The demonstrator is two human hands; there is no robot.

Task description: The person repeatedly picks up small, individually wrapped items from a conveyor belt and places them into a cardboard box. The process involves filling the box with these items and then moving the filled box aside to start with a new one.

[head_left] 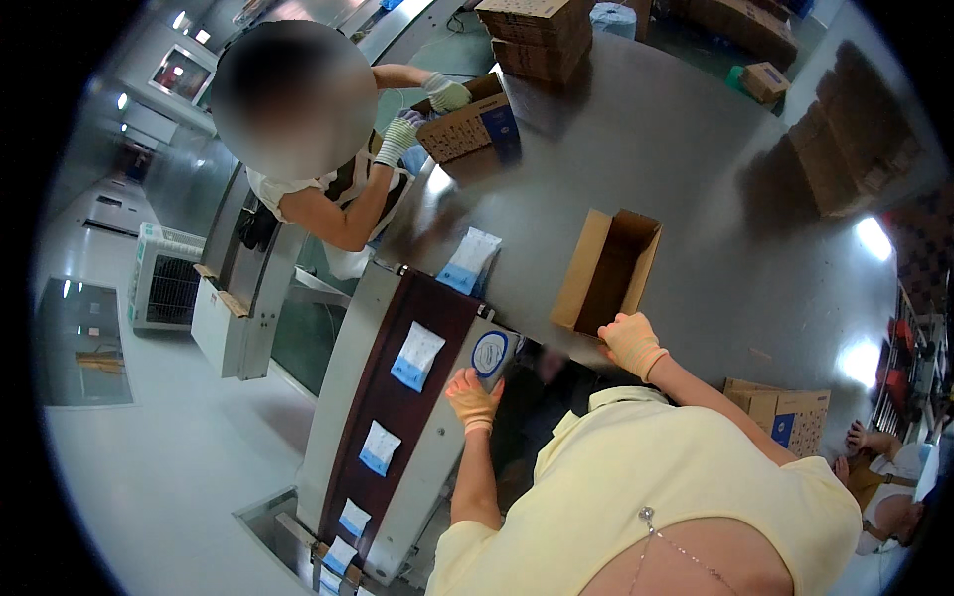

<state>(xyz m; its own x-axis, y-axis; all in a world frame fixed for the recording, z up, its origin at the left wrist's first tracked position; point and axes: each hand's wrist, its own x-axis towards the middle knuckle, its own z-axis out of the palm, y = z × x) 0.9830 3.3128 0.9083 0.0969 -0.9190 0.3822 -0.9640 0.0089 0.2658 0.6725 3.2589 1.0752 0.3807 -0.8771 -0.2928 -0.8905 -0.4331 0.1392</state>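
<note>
My left hand [474, 400], in an orange-yellow glove, is beside the conveyor's metal side rail with its fingers apart and nothing in it. My right hand [633, 344], gloved alike, grips the near end of an open cardboard box [572, 285] on the metal table; its fingertips are partly hidden at the rim. The box's inside looks dark and no packet shows there. White-and-blue packets ride on the dark red conveyor belt [390, 407], the nearest to my left hand being one packet [417, 355]. Another packet [470, 260] lies at the belt's end, by the table.
Across the table [676, 149] a co-worker in striped gloves handles a second cardboard box [470, 129]. Stacked boxes [542, 40] stand at the back. Right of me are flatter cartons [785, 409], with another person beyond them. A round blue-and-white sticker [489, 353] marks the conveyor's end.
</note>
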